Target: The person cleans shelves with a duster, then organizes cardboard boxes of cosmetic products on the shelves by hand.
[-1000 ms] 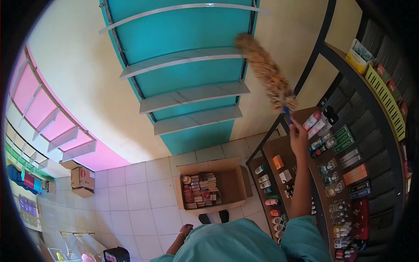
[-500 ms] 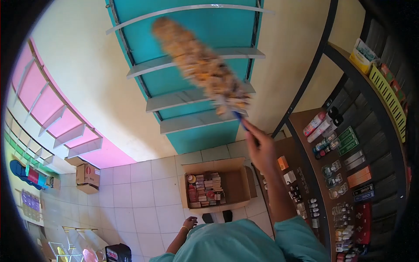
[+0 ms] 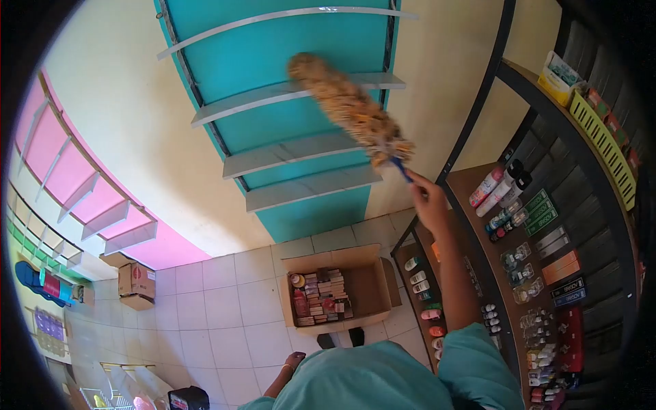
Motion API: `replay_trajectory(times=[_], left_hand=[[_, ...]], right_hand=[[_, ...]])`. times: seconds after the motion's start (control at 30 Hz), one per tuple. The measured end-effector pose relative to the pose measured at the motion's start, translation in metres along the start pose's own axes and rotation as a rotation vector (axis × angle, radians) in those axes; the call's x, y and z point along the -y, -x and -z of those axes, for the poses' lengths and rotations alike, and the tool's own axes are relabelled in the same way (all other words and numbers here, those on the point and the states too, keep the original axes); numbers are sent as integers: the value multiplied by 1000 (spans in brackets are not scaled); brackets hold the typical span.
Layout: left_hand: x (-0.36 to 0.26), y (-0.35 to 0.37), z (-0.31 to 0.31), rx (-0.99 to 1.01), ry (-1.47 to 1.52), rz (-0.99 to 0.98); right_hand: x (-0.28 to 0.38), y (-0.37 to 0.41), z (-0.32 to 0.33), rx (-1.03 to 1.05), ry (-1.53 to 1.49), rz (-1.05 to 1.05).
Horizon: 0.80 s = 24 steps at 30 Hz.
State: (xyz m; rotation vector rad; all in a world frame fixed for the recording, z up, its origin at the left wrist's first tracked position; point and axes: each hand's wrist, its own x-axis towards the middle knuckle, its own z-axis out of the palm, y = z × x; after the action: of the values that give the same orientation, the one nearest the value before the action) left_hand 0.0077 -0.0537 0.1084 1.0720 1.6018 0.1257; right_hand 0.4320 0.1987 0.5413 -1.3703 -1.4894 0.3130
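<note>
My right hand (image 3: 430, 201) is raised and grips the blue handle of a brown feather duster (image 3: 352, 109). The duster's head reaches up and left across the grey shelves (image 3: 301, 146) on the teal wall panel. My left hand (image 3: 293, 361) hangs low beside my body, just above the teal shirt; only part of it shows and it holds nothing I can see.
A dark shelf rack (image 3: 540, 232) on the right holds bottles, boxes and small packets. An open cardboard box (image 3: 335, 287) with several small packs sits on the tiled floor. A closed carton (image 3: 134, 281) stands near the pink wall shelves (image 3: 96, 212).
The duster swung from the right of the teal shelves far to the left, then back to the middle. My right hand moved left and then right again with it.
</note>
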Motion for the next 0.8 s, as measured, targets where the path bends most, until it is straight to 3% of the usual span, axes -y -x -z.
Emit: replay_trajectory(times=[0.13, 0.23, 0.33, 0.5, 0.63, 0.8], left_hand=[[-16, -6, -3, 20, 45, -9], [-36, -1, -2, 27, 166, 18], [-37, -4, -4, 36, 224, 18], [-18, -2, -3, 63, 111, -66], [-8, 8, 7, 85, 39, -71], [0, 12, 14, 98, 55, -72]], right_hand=[[-40, 19, 59, -211, 357, -166], [-46, 19, 82, -380, 396, -204], [-39, 22, 85, -424, 240, -297], [21, 46, 22, -222, -57, -101], [57, 35, -68, -80, -53, 310], [84, 17, -136, 117, 85, 291]])
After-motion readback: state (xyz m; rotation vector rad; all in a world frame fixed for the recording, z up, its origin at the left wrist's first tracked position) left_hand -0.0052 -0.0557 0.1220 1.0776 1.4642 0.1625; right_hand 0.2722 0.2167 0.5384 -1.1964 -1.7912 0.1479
